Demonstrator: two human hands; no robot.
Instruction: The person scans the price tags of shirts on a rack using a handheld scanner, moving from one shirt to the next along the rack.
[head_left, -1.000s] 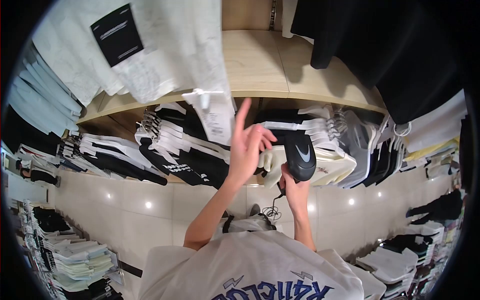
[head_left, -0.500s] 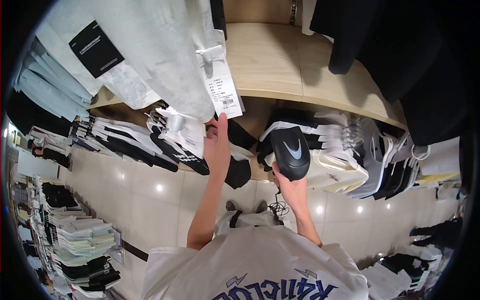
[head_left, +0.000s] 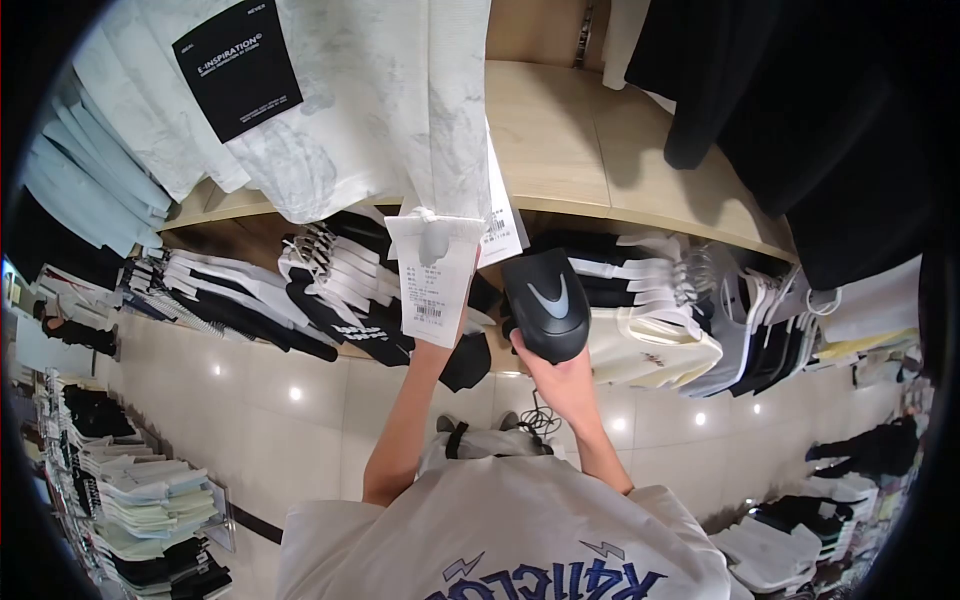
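My right hand is wrapped round a black handheld barcode scanner, whose back faces up at me. Just left of it hangs a white price tag with printed lines and a barcode. My left hand is behind this tag, which covers its fingers. The tag is fastened at the lower end of a pale, marbled grey-white garment. Partly behind that garment's edge shows a second white tag. A large black label with white lettering lies on the garment's left part.
A curved wooden shelf runs across behind the tags. Below it hang shirts on white hangers, among them a cream shirt. Black garments hang at upper right. A coiled cable dangles over the tiled floor, and stacked clothes stand at left.
The marbled garment's lower end has swung down and right, and a tag now faces me in front of my left hand. The scanner has shifted slightly left, closer to the tags.
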